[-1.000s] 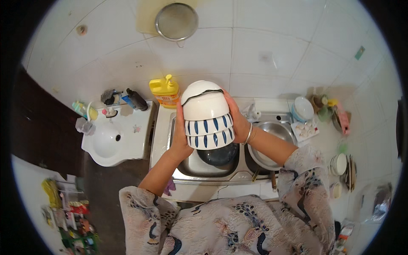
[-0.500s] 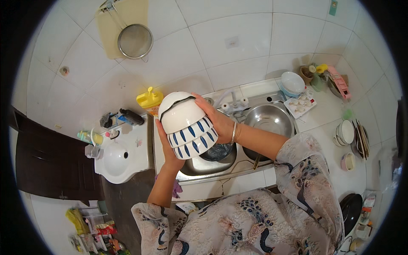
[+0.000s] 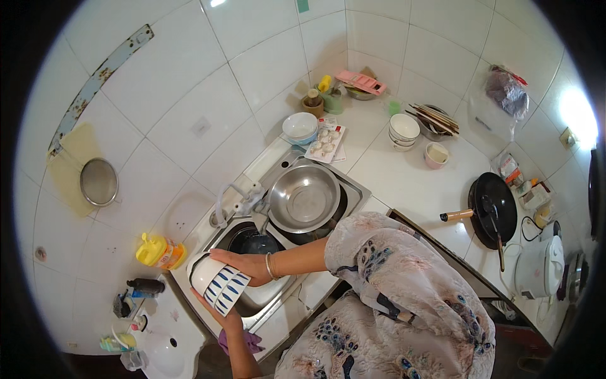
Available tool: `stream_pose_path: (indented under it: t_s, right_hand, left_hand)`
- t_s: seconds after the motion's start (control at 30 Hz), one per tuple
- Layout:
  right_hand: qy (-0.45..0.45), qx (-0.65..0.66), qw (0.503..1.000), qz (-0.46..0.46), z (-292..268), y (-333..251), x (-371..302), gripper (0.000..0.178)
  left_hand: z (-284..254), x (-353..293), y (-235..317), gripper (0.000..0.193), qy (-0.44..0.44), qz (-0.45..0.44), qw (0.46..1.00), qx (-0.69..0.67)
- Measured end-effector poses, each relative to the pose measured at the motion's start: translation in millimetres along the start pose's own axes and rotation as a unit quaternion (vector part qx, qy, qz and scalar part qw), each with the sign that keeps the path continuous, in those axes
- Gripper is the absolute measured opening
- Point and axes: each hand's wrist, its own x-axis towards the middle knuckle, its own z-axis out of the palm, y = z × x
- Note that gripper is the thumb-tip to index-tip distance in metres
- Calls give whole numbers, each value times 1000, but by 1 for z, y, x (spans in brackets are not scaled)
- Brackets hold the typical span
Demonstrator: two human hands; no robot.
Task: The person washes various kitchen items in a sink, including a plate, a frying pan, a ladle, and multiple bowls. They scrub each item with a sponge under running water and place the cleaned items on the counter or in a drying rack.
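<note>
A nested stack of white bowls with blue leaf-shaped marks (image 3: 227, 289) is held tilted between my two hands, above the near left corner of the sink. A plain white bowl with a dark rim (image 3: 202, 270) sits at the stack's far left end. My right hand (image 3: 245, 264) presses along the upper right side, fingers closed round it. My left hand (image 3: 226, 317) grips from below, its fingers partly hidden by the bowls. Just beyond my right hand, a dark round vessel (image 3: 251, 243) lies in the left sink basin, under the faucet (image 3: 247, 201).
A large steel bowl (image 3: 304, 199) rests over the right basin. Along the counter are stacked white bowls (image 3: 404, 129), a pink cup (image 3: 435, 155), a black wok (image 3: 493, 211) and a white rice cooker (image 3: 538, 268). A yellow bottle (image 3: 160, 251) stands left of the sink, above a washbasin (image 3: 173, 354).
My view has swung to the right, bringing the wok and rice cooker fully into sight. The bowl stack now appears lower and further left, still in both hands.
</note>
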Motion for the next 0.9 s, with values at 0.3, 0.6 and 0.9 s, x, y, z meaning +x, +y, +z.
stream_pose_path:
  t_s: [0.3, 0.6, 0.9]
  right_hand:
    - [13, -27, 998, 47, 28, -32, 4, 88]
    - [59, 37, 967, 246, -14, 19, -37, 79]
    - [357, 189, 827, 392, -189, 78, -168, 76]
  left_hand:
    - [-25, -14, 0, 73, 16, -14, 992, -128]
    - [47, 5, -27, 62, -81, -309, 879, -354]
    - [287, 82, 15, 51, -289, -362, 818, -341]
